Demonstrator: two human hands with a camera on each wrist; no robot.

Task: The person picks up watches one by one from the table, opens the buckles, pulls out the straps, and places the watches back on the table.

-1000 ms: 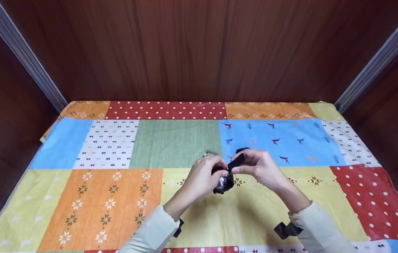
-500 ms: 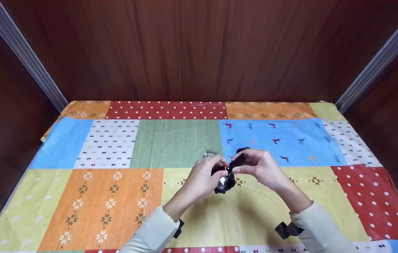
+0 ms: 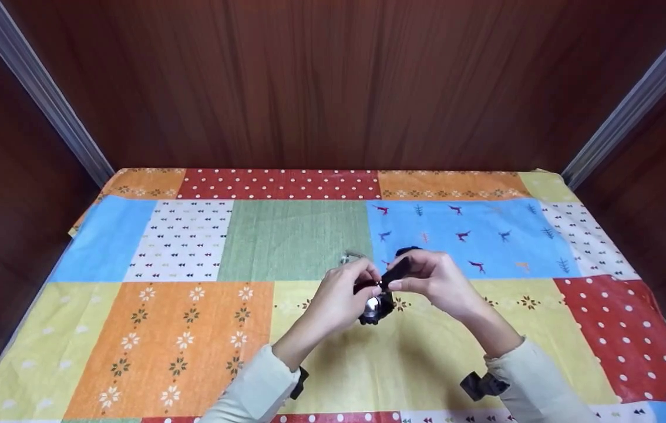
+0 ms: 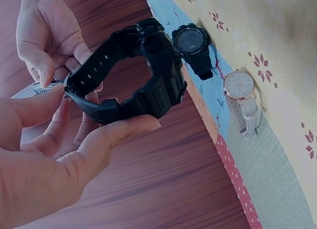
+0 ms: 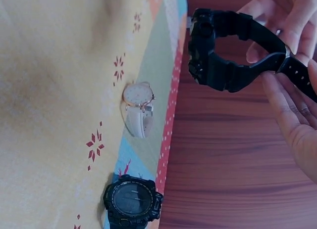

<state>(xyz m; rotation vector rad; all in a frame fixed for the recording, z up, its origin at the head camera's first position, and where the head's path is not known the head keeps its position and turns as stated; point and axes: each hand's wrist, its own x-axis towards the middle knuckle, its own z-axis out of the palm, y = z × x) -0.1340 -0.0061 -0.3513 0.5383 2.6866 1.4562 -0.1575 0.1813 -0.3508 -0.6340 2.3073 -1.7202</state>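
A black wristwatch [image 3: 376,310] with its strap closed into a loop hangs between both hands, above the table. My left hand [image 3: 342,294] pinches the strap beside the metal buckle [image 5: 287,52], with one finger stretched along the band in the left wrist view. My right hand [image 3: 437,283] pinches the strap's long free end [image 3: 396,272], which passes through the buckle. In the left wrist view the case [image 4: 161,56] is seen from its side, so the dial is hidden there. The fingers cover part of the strap in the head view.
A second black digital watch [image 5: 132,199] and a white-strapped watch with a rose-gold case [image 5: 138,94] lie on the patchwork tablecloth [image 3: 192,346] beyond the hands, mostly hidden in the head view. Dark wooden panels [image 3: 333,82] enclose the table's back and sides.
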